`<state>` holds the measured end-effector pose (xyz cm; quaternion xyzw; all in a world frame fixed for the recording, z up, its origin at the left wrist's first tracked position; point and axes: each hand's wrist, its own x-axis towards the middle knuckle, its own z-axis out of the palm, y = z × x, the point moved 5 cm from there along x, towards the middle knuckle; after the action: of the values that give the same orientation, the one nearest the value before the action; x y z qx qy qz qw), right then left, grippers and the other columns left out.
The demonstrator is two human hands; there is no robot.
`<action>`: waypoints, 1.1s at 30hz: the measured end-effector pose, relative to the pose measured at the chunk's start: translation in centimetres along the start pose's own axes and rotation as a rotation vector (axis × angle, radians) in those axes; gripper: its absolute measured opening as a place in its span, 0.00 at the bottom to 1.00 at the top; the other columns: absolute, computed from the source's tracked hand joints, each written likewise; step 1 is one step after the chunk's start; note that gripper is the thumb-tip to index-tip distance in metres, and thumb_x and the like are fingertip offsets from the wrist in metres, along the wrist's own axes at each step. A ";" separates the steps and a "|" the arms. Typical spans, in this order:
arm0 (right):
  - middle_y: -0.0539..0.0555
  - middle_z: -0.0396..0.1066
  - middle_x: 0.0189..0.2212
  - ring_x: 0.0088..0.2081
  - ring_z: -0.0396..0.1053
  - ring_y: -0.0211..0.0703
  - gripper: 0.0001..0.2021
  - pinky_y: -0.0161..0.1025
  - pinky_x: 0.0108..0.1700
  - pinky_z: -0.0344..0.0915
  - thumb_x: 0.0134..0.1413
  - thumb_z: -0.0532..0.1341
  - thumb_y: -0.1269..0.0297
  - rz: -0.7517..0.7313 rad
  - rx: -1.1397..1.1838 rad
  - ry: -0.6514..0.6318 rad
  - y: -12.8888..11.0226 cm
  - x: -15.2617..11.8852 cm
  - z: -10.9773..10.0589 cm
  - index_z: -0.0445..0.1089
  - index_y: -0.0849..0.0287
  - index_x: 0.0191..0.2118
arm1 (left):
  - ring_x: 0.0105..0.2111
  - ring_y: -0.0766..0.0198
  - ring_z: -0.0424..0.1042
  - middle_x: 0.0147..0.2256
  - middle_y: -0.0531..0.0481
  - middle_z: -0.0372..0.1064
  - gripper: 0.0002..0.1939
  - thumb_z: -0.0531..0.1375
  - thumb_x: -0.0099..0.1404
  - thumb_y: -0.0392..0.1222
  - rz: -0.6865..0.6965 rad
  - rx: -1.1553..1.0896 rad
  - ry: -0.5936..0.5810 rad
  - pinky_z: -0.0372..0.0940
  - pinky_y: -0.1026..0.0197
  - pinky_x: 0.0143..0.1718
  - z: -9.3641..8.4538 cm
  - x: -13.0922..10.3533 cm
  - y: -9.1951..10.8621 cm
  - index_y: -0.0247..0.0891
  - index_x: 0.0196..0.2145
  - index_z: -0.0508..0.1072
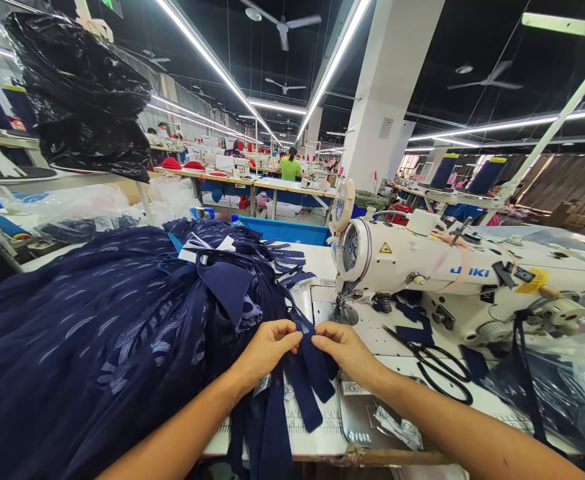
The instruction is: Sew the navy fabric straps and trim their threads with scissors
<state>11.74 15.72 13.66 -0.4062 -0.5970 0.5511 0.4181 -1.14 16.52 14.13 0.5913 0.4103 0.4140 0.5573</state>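
Pinching a navy strip (316, 363) with left hand (272, 343) and right hand (343, 350), best keeping it flat and untwisted, clear of the scissors (415, 348) lying right of both hands.

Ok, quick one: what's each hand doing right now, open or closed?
Left hand: closed, pinching navy fabric strips.
Right hand: closed, also pinching navy fabric strips.

forearms (187, 420): bare, tapered | left hand (271, 347): bare | right hand (346, 350): bare | fingers (288, 342): slender, rounded tips
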 end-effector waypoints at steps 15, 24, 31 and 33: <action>0.45 0.53 0.16 0.21 0.51 0.33 0.16 0.32 0.24 0.49 0.40 0.60 0.51 -0.004 -0.170 0.018 0.7 0.5 -0.6 0.61 0.61 0.19 | 0.21 0.68 0.57 0.17 0.55 0.56 0.14 0.52 0.55 0.45 0.171 0.270 0.165 0.53 0.65 0.25 -0.6 -0.7 0.2 0.36 0.17 0.62; 0.43 0.53 0.15 0.20 0.50 0.32 0.19 0.33 0.25 0.48 0.36 0.61 0.47 0.010 -0.089 -0.032 0.1 -0.2 -1.2 0.60 0.60 0.19 | 0.33 0.62 0.65 0.32 0.46 0.66 0.07 0.52 0.54 0.32 0.662 0.761 0.371 0.61 0.60 0.36 0.4 -3.5 2.3 0.36 0.33 0.66; 0.45 0.60 0.17 0.20 0.55 0.33 0.17 0.32 0.26 0.50 0.33 0.64 0.52 0.093 0.094 0.020 -1.1 -1.5 -1.8 0.66 0.62 0.25 | 0.50 0.55 0.59 0.47 0.43 0.65 0.20 0.56 0.55 0.35 0.745 0.892 0.183 0.53 0.50 0.50 0.7 -1.2 2.8 0.41 0.46 0.67; 0.45 0.61 0.18 0.21 0.56 0.32 0.18 0.32 0.26 0.50 0.32 0.64 0.52 0.101 0.130 0.023 -1.3 -1.6 -2.0 0.66 0.62 0.26 | 0.46 0.56 0.63 0.43 0.45 0.69 0.14 0.56 0.55 0.35 0.736 0.860 0.114 0.53 0.51 0.48 1.2 -0.6 3.3 0.42 0.41 0.71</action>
<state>14.09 14.79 15.00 -0.4140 -0.5340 0.6045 0.4220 -0.08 15.46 17.35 0.8458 0.3382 0.4079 0.0622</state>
